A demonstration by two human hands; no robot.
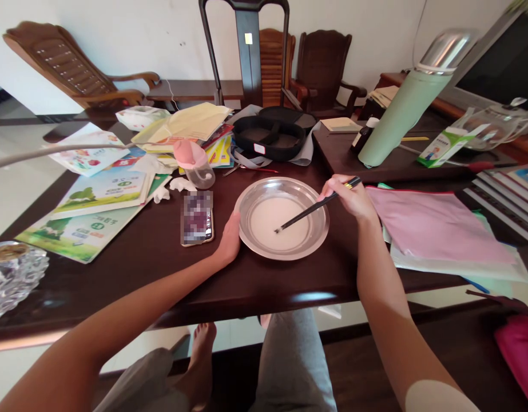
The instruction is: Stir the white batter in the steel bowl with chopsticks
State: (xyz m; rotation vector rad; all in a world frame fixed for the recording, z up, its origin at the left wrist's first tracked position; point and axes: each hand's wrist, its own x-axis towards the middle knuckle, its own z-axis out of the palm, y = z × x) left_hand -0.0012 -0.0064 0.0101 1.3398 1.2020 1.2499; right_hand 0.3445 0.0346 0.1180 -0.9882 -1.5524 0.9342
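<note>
A round, shallow metal bowl [321,232] stands on the dark wooden table, with whitish, milky contents [268,214] in its bottom. My left hand [230,239] steadies the bowl at its left rim; its fingertips are partly hidden under the edge. In my right hand [347,197], above the right rim, are black chopsticks [304,214] with gold bands near the top. They slant down to the left, and their tips touch the whitish contents. A phone [197,217] with a blurred screen lies left of my left hand.
Left are a pink-capped bottle [194,163], crumpled tissues [182,184], booklets [83,229] and a glass dish [15,274]. An open black case [268,137] sits behind the bowl. Right stand a green thermos [407,117] and a small box [446,146], with a pink pouch [439,223] nearer.
</note>
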